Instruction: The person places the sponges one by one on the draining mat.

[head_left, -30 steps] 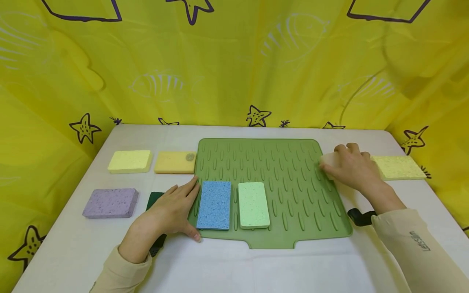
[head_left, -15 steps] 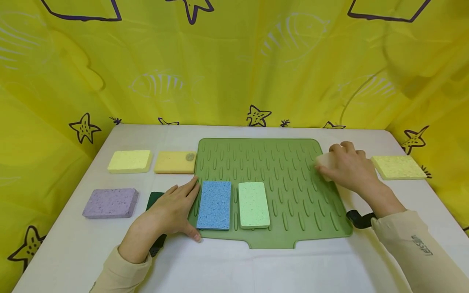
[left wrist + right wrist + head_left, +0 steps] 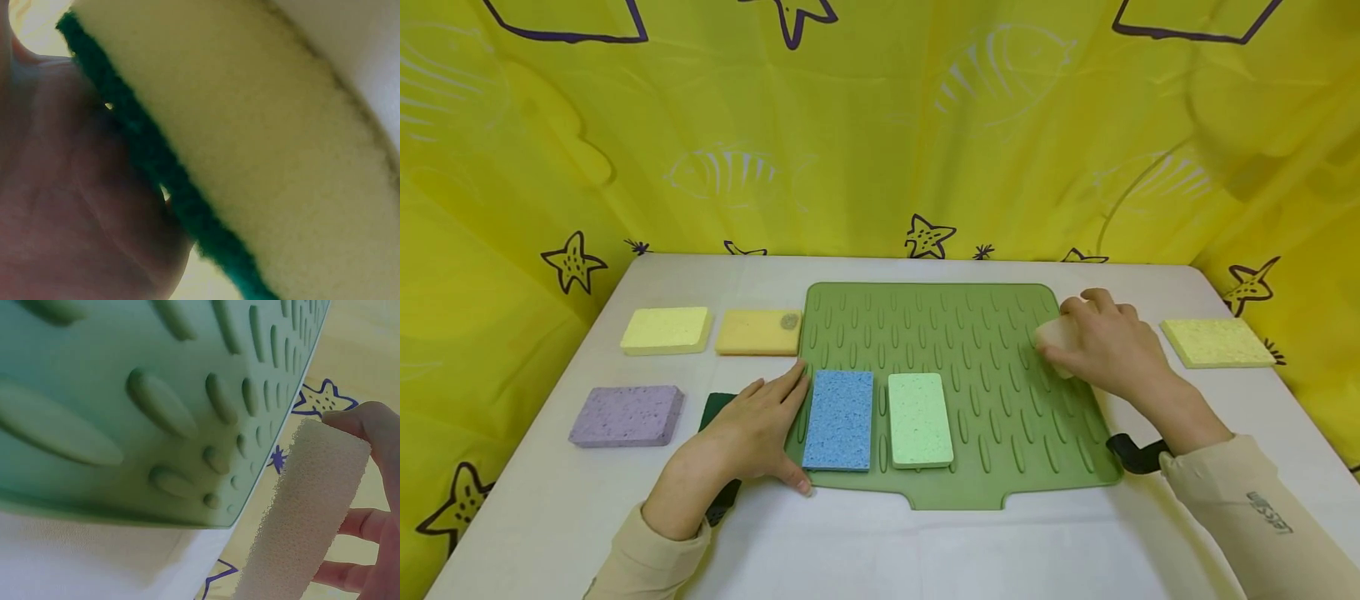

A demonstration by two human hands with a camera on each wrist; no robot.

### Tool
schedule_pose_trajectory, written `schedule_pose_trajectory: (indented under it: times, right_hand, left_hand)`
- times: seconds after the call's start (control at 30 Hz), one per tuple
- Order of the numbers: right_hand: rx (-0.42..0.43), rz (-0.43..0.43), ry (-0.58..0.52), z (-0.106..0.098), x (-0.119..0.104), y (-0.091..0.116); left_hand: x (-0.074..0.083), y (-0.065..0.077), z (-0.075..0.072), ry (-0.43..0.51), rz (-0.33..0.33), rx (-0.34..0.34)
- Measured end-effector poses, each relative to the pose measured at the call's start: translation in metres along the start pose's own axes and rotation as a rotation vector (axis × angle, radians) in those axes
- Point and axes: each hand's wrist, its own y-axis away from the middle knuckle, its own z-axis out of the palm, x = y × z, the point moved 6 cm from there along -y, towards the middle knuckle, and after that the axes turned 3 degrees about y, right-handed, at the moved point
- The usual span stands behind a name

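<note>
My right hand (image 3: pixel 1105 346) grips a pale cream sponge (image 3: pixel 1058 340) above the right edge of the green ribbed mat (image 3: pixel 992 483). The right wrist view shows this porous sponge (image 3: pixel 306 506) on its side between thumb and fingers. Fingers spread, my left hand (image 3: pixel 760 429) rests at the mat's left edge. Beneath that wrist lies a sponge with a dark green scouring side (image 3: pixel 718 406); its yellow foam (image 3: pixel 244 125) fills much of the left wrist view. A blue sponge (image 3: pixel 839 421) and a light green sponge (image 3: pixel 920 421) lie side by side on the mat.
On the white table (image 3: pixel 820 550) to the left lie a pale yellow sponge (image 3: pixel 666 331), an orange-yellow sponge (image 3: pixel 756 332) touching the mat's edge, and a purple sponge (image 3: pixel 627 416). Another yellow sponge (image 3: pixel 1217 342) lies far right. A yellow patterned curtain (image 3: pixel 850 133) hangs behind.
My right hand has moved slightly left with the cream sponge, away from the far-right yellow sponge and further over the mat's edge. The left hand stays where it was.
</note>
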Motion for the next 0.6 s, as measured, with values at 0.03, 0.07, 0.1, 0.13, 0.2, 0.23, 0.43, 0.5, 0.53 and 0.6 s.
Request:
schedule_pose_trajectory:
  times: [0.03, 0.07, 0.1, 0.13, 0.2, 0.23, 0.43, 0.5, 0.53, 0.6]
  right_hand:
    - [0.004, -0.003, 0.000, -0.001, -0.001, 0.001]
    - [0.006, -0.007, 0.001, -0.001, -0.002, 0.001]
    - [0.010, -0.011, 0.002, -0.001, -0.003, 0.002]
    - [0.015, -0.015, 0.005, -0.002, -0.004, 0.003]
    - [0.024, -0.024, 0.010, -0.003, -0.007, 0.004]
    - [0.026, -0.028, 0.011, -0.004, -0.008, 0.005]
    - [0.026, -0.059, 0.004, -0.005, -0.018, 0.009]
    - [0.030, -0.076, 0.007, -0.005, -0.021, 0.010]
    - [0.033, -0.083, 0.008, -0.005, -0.022, 0.011]
    - [0.041, -0.104, 0.014, -0.004, -0.026, 0.012]
  left_hand:
    - [0.000, 0.000, 0.000, 0.000, 0.002, 0.000]
    - [0.000, 0.000, 0.000, 0.000, 0.001, -0.001]
    - [0.000, 0.000, 0.000, 0.000, 0.001, -0.003]
    - [0.001, 0.000, 0.001, -0.001, 0.000, -0.005]
    - [0.001, 0.000, 0.001, -0.003, 0.004, -0.005]
    - [0.001, 0.000, 0.001, -0.005, 0.005, -0.004]
    - [0.002, 0.000, -0.001, -0.011, 0.012, 0.002]
    - [0.002, 0.000, -0.001, -0.013, 0.012, 0.001]
    - [0.002, 0.000, 0.000, -0.014, 0.013, 0.001]
    - [0.002, 0.000, 0.000, -0.016, 0.012, 0.000]
